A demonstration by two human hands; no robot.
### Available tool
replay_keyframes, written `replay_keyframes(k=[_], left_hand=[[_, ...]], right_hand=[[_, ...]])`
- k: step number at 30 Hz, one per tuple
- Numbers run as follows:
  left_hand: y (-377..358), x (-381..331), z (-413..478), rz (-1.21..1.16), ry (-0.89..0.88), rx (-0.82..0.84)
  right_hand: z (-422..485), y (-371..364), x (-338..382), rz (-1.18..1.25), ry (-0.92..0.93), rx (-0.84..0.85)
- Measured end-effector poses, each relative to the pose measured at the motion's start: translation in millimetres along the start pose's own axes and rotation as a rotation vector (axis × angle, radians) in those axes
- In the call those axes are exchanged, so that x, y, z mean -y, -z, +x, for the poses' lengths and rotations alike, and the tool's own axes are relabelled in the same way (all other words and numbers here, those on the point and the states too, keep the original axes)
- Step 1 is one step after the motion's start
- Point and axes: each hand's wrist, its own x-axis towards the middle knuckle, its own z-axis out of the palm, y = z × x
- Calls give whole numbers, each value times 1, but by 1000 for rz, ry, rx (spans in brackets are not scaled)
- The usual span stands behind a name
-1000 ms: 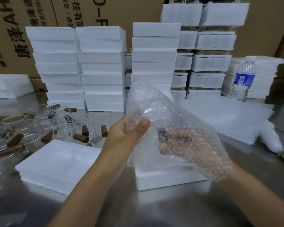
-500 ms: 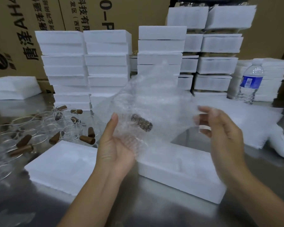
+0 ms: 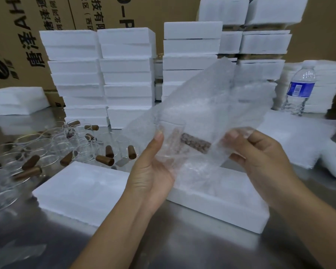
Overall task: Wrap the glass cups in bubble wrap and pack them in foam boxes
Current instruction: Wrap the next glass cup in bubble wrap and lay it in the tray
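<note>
**While the sheet hangs loose, hold the glass by its body**

Because the glass cup (image 3: 173, 136) is thin and slick under plastic, I judge it light but quick to crack or slide. It lies sideways inside the bubble wrap (image 3: 211, 101), above the open foam box (image 3: 231, 210), brown handle (image 3: 195, 145) toward my right. My left hand (image 3: 149, 171) cups its body through the sheet, thumb upright; my right hand (image 3: 260, 158) pinches the free edge. The wrap is soft and floppy, so I would grip round the cup's wall, firm without squeezing, and draw the flap snug.
</note>
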Motion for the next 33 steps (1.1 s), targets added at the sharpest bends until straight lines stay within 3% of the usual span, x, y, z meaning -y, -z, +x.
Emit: replay_keyframes(k=[9,14,18,23,26,33], left_hand=[[-3,11,-3,270,0,6],[-4,16,-9,555,42,13],[-7,14,-10,508,28,11],[-5,9,-8,398,-55,-51],[-3,9,-8,452,-113,-73],[0,12,-6,616,-145,-40]], right_hand=[[5,13,8,226,-35,-41],[5,14,10,283,-65,-93],[5,15,10,338,-60,-48],[2,9,2,144,-115,147],[-5,4,-2,14,-80,231],[-5,-1,-4,-6,-68,38]])
